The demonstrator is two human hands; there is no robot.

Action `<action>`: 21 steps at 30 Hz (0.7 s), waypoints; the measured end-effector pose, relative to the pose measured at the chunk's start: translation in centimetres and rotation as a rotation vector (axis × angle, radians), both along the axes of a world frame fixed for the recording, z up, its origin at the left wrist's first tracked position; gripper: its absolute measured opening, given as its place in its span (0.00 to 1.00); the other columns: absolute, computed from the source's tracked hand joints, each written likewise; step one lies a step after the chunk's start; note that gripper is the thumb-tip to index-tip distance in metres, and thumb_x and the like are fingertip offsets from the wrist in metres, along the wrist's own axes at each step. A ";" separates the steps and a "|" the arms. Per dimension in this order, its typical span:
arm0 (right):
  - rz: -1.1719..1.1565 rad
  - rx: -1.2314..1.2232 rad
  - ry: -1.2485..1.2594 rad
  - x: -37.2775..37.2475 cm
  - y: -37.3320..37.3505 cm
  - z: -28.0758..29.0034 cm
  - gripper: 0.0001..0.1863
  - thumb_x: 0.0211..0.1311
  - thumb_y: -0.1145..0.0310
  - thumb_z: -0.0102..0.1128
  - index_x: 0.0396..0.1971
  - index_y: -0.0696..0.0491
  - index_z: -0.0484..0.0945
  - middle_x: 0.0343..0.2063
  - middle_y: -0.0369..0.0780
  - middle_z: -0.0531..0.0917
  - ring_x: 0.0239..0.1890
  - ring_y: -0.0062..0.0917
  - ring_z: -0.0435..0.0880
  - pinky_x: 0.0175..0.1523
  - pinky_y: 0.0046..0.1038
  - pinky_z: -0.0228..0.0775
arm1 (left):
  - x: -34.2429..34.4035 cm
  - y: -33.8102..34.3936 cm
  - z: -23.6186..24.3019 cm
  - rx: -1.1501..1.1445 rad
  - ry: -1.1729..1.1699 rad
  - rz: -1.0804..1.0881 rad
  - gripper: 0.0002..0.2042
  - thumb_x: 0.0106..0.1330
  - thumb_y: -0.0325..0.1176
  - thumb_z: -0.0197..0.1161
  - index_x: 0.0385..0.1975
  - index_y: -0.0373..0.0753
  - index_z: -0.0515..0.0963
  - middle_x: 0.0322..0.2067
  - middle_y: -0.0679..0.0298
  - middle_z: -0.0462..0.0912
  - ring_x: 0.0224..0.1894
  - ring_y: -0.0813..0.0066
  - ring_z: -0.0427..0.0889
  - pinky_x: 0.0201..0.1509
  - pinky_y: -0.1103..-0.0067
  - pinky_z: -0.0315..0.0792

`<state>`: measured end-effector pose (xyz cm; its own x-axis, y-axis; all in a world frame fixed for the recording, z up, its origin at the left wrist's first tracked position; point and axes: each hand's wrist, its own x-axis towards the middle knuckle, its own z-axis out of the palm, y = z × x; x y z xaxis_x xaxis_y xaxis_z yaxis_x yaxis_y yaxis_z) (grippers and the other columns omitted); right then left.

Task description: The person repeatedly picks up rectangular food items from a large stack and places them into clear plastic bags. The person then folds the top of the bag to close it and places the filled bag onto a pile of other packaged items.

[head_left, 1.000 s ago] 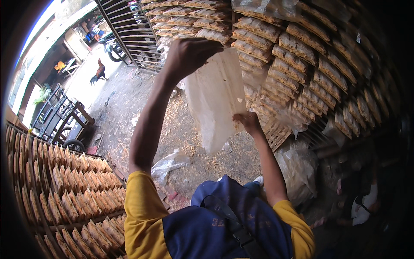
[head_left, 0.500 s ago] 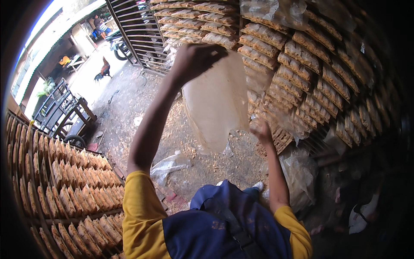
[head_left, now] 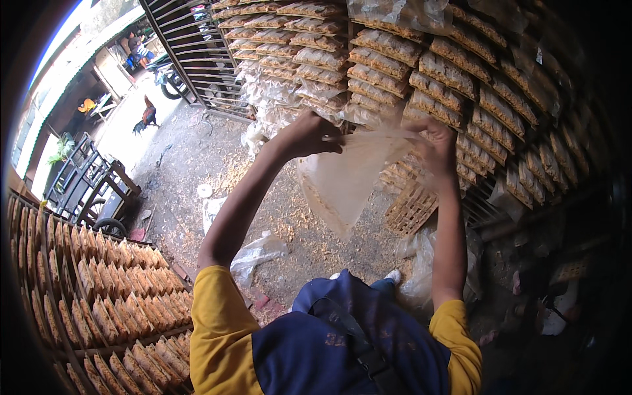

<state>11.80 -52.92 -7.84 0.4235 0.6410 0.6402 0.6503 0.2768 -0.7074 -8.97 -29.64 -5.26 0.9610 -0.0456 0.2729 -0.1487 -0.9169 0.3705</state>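
Observation:
Between my raised hands hangs a thin, cloudy clear plastic bag or sheet (head_left: 339,187), its lower part narrowing to a point. My left hand (head_left: 306,137) pinches its upper left corner. The upper right end is gripped by my right hand (head_left: 436,146), slightly blurred, and the top edge is drawn tight from one hand to the other. Just beyond my hands, flat plastic-covered slabs (head_left: 378,62) of something crumbly and beige lie in stacked rows on a tall rack. Loose crumpled plastic (head_left: 266,108) hangs along that rack's lower left side.
A brown woven basket (head_left: 411,209) stands below my right hand. Crumpled plastic (head_left: 257,255) and crumbs litter the floor (head_left: 263,204). Another rack of slabs (head_left: 125,296) fills the lower left. Farther off are a dark cart (head_left: 92,181), a rooster (head_left: 146,117), a motorbike (head_left: 172,82) and a person (head_left: 138,47).
My right hand has risen from below and taken the right end of the plastic. My left hand has come down a little, and the plastic is now stretched between both.

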 end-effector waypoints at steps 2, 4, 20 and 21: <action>-0.057 0.012 0.012 1.1 -1.6 0.5 0.04 0.56 0.74 0.68 0.32 0.54 0.86 0.30 0.37 0.87 0.36 0.21 0.85 0.46 0.23 0.75 | -1.2 1.0 -0.9 -0.036 0.039 0.127 0.15 0.57 0.44 0.72 0.35 0.38 0.87 0.29 0.59 0.87 0.31 0.63 0.86 0.39 0.69 0.78; -0.114 0.044 0.079 2.3 -3.2 1.1 0.04 0.57 0.74 0.67 0.32 0.55 0.85 0.30 0.37 0.87 0.36 0.21 0.85 0.47 0.23 0.75 | -2.6 2.2 -1.4 0.030 -0.013 0.234 0.16 0.57 0.45 0.72 0.35 0.39 0.87 0.29 0.58 0.87 0.31 0.62 0.86 0.39 0.70 0.77; -0.209 -0.011 -0.641 -6.7 5.6 2.1 0.09 0.50 0.66 0.72 0.32 0.48 0.82 0.29 0.36 0.83 0.37 0.30 0.82 0.49 0.33 0.66 | 0.0 -3.3 -1.0 -0.242 -0.249 0.312 0.09 0.58 0.34 0.73 0.32 0.36 0.84 0.27 0.58 0.85 0.26 0.80 0.80 0.34 0.78 0.75; -0.207 0.032 -0.609 -6.8 5.7 2.2 0.06 0.51 0.68 0.70 0.27 0.49 0.82 0.26 0.35 0.82 0.34 0.30 0.81 0.47 0.33 0.65 | -0.2 -3.0 -1.6 -0.206 -0.340 0.289 0.12 0.57 0.38 0.74 0.29 0.35 0.83 0.21 0.57 0.81 0.21 0.78 0.75 0.30 0.75 0.72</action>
